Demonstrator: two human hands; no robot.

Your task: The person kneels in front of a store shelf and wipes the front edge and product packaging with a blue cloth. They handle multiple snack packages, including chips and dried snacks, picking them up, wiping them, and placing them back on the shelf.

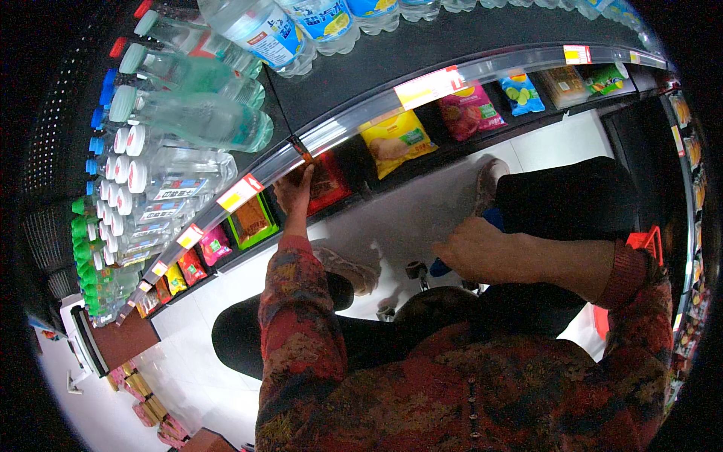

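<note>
My left hand (294, 191) reaches under the front edge of a shelf, beside a dark red snack packet (329, 183) on the lower shelf. Its fingers are partly hidden by shadow and the shelf edge, so I cannot tell whether they grip anything. To its left stands a green-edged packet (251, 220); to its right is a yellow snack bag (397, 141). My right hand (474, 251) is curled over my lap around a blue object (493, 218). Blue shows on both sides of the fist, but most of the object is hidden.
Clear-plastic bottles (192, 118) fill the upper shelf behind a price rail (350, 133) with tags. Small wheels (417, 270) show on the floor between my shoes. A red basket (645, 242) sits at my right, near another stocked shelf (690, 226). Pink packets (147, 404) lie lower left.
</note>
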